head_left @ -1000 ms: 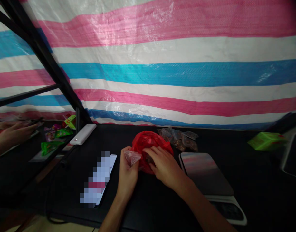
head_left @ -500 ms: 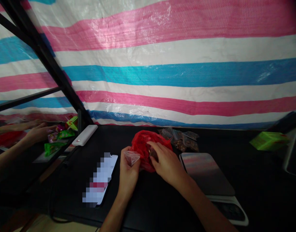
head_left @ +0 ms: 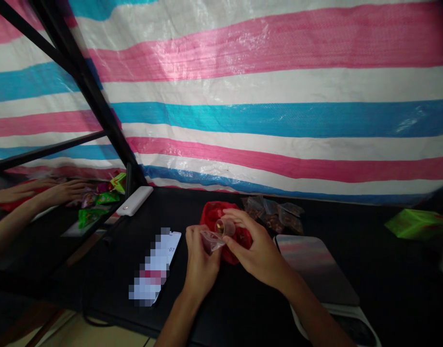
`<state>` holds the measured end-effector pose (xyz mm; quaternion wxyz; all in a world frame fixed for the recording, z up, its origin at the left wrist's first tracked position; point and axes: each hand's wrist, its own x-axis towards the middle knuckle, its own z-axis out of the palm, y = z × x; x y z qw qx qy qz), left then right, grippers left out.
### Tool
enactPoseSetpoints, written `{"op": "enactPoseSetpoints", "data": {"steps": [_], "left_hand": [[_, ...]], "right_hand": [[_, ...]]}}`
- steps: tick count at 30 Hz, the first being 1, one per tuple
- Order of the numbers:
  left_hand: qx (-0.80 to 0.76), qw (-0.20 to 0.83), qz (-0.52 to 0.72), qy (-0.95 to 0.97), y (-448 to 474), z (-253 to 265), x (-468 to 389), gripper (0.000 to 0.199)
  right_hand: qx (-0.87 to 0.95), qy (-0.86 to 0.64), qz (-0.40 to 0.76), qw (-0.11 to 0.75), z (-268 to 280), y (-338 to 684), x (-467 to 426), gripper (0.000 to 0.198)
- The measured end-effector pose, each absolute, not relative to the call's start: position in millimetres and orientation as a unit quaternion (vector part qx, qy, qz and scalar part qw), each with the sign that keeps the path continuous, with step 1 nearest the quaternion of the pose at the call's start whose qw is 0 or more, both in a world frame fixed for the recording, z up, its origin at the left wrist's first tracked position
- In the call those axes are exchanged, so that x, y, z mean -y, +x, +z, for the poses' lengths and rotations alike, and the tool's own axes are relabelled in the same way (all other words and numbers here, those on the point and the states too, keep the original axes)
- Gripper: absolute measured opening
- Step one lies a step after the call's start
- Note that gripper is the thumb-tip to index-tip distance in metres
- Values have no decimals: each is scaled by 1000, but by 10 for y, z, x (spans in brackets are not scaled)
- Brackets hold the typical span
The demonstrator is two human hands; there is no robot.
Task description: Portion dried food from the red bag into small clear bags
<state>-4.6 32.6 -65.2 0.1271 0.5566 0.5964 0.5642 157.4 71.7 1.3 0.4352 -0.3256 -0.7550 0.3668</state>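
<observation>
My left hand is closed on a small clear zip bag, its mouth held open and facing up. In my right hand, between thumb and fingers, is a small clear plastic cup, tilted toward the bag's mouth. Something small and brownish shows inside the cup; its kind I cannot make out. Just behind and below both hands lies an open red plastic bag, with dark bits visible in it. Several filled clear zip bags lie beyond my right hand.
Right of my hands is a kitchen scale with a shiny plate. A phone lies left, a white power bank behind it. A green packet sits far right. Another person's hands work beyond the black frame at left.
My right hand has come up out of the red bag with the cup and brought it against the zip bag's mouth. The view has shifted slightly.
</observation>
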Motion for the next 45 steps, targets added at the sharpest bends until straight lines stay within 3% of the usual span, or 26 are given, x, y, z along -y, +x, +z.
{"op": "enactPoseSetpoints", "data": {"steps": [11,14,20,36,43,45], "left_hand": [[-617,228,493,570,-43,-665,-272,35],[-635,219,488,558,-29,-648,-261,41],[-609,164,460,625,-54,-646,-286,34],[-555,205,475,651,21,-543,-243,28],[-612,232,516,553,-17,-554,-268,23],[-650,234,534,488,-57,-505,-354,26]], "right_hand": [[811,-293,340,375,45,1583,-689,48],[815,-302,326,371,35,1586,-701,48],[837,-291,307,347,28,1660,-763,36],[823,-303,332,347,40,1645,-737,50],[780,-366,219,457,-2,1665,-841,36],[776,-390,203,452,-31,1664,-867,37]]}}
